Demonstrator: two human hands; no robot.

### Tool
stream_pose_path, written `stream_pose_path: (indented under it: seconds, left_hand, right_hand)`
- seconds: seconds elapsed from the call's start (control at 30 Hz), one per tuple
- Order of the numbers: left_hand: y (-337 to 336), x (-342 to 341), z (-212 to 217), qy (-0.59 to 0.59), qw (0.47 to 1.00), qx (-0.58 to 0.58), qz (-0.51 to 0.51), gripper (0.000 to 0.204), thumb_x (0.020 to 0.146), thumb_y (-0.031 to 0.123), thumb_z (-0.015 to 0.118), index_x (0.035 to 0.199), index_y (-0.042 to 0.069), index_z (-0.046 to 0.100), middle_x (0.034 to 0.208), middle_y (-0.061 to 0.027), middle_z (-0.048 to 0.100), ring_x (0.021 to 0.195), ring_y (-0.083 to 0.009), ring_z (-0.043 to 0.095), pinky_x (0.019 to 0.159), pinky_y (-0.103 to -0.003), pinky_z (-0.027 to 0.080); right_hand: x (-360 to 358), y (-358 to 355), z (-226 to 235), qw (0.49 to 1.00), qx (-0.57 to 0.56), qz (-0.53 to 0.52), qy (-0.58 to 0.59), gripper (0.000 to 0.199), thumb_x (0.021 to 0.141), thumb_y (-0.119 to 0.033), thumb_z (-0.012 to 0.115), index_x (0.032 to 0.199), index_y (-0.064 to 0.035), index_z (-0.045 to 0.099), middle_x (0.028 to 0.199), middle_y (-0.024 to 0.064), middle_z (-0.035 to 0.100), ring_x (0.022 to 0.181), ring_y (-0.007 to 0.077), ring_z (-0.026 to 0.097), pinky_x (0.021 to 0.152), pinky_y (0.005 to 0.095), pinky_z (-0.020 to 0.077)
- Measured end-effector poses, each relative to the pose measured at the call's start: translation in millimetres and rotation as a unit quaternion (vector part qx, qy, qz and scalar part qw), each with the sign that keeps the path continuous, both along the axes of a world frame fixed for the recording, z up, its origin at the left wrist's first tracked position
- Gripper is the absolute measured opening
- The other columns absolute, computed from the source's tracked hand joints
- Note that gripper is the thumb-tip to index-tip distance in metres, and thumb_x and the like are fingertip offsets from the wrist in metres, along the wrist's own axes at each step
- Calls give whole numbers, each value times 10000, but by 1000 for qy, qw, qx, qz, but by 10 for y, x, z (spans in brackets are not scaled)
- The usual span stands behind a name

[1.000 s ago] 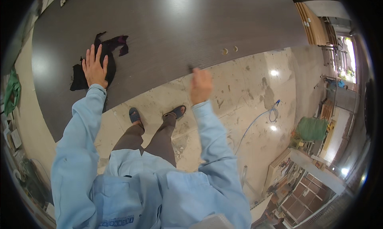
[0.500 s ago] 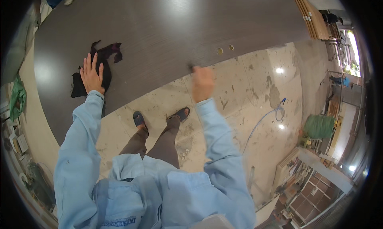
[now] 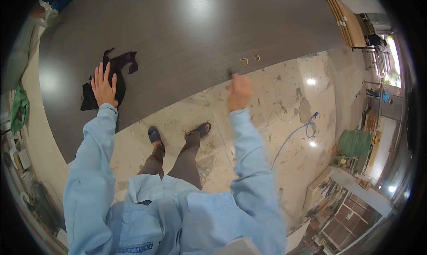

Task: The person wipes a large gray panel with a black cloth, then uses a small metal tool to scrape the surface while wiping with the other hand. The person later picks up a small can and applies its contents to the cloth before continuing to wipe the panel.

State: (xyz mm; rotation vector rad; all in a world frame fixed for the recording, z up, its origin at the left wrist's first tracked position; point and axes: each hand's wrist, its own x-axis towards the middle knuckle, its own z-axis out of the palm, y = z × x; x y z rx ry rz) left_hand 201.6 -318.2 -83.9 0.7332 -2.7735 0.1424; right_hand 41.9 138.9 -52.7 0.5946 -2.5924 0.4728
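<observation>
Head: right hand (image 3: 240, 93), gripping blurred dark object (image 3: 230, 72), shifted nearer panel holes (image 3: 244, 62).

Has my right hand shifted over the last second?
Yes, the right hand has moved rightward along the dark panel, closer to its left round hole.

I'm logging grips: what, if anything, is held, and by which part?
Right hand: apparently a small dark thing, too blurred to name, its near end in the fist. Left hand: nothing, flat on black cloth.

Blue hose (image 3: 307, 127) on pale floor (image 3: 253, 92), near green bundle (image 3: 354, 143)
</observation>
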Motion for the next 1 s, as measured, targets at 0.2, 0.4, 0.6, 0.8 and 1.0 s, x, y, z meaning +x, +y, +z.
stream_pose_path:
  seconds: [0.2, 0.4, 0.6, 0.8, 1.0]
  left_hand:
    - [29, -43, 42, -6, 1000, -4, 8, 515, 1090, 496, 401, 1587, 365, 373, 1669, 56, 323, 1533, -189, 306, 1254, -457, 252]
    - [34, -47, 54, 4, 1000, -3, 8, 508, 1082, 494, 430, 1572, 361, 405, 1652, 40, 362, 1520, -197, 333, 1242, -456, 274]
    - [72, -34, 86, 6, 1000, 9, 8, 510, 1083, 497, 428, 1574, 361, 398, 1658, 45, 348, 1525, -197, 322, 1246, -455, 268]
    - [46, -56, 94, -6, 1000, -1, 9, 513, 1092, 515, 377, 1582, 364, 379, 1666, 49, 328, 1535, -193, 299, 1258, -457, 247]
    - [-18, -14, 14, 6, 1000, 11, 2, 519, 1091, 530, 367, 1584, 365, 379, 1669, 55, 325, 1539, -182, 290, 1262, -457, 238]
  right_hand:
    - [937, -389, -1, 987, -82, 108, -84, 247, 796, -70, 694, 1042, -80, 682, 1001, 133, 644, 919, 354, 636, 726, 487, 527]
    - [-368, 373, 200, 986, -107, -130, -5, 211, 906, -75, 646, 1114, -68, 679, 978, 130, 653, 935, 358, 636, 729, 472, 514]
    - [848, -566, -123, 994, -93, 62, 1, 227, 766, -35, 677, 991, -59, 670, 848, 146, 540, 817, 369, 569, 662, 474, 471]
    - [790, -525, 12, 989, -89, 99, 66, 96, 877, -54, 658, 960, -95, 685, 878, 124, 650, 788, 325, 651, 660, 425, 524]
    - [-370, 223, -148, 968, -182, -150, 84, 44, 894, -55, 697, 923, -71, 668, 820, 75, 615, 722, 274, 593, 646, 388, 485]
